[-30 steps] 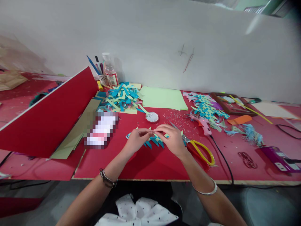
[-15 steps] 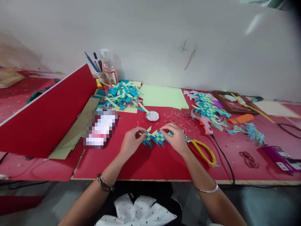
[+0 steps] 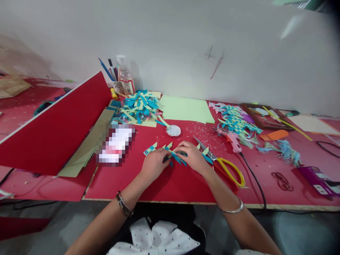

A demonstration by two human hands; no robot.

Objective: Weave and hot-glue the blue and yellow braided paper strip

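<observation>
A woven paper fish (image 3: pixel 150 149) in blue and pale green, with a small eye at its left end, lies over the red tabletop in front of me. My left hand (image 3: pixel 155 163) covers part of its body, thumb and fingers pinched on it. Close beside, my right hand (image 3: pixel 191 156) pinches woven strips of the same colours, fingertips nearly meeting the left ones. Blue and green strip ends (image 3: pixel 207 156) poke out past the right hand. Both hands hide the middle, so I cannot tell if this is one piece or two.
Yellow-handled scissors (image 3: pixel 230 171) lie right of my hands, near a pink glue gun (image 3: pixel 233 141) with a cord. Beyond are a round white lid (image 3: pixel 173 131), a paper-strip pile (image 3: pixel 142 108), pale green sheets (image 3: pixel 186 109) and woven fish (image 3: pixel 233 118). A phone (image 3: pixel 116 145) lies left.
My hands have come closer together, the fingers now lower on the woven paper. The fish's eyed end now shows left of my left hand, and strip ends show beyond my right.
</observation>
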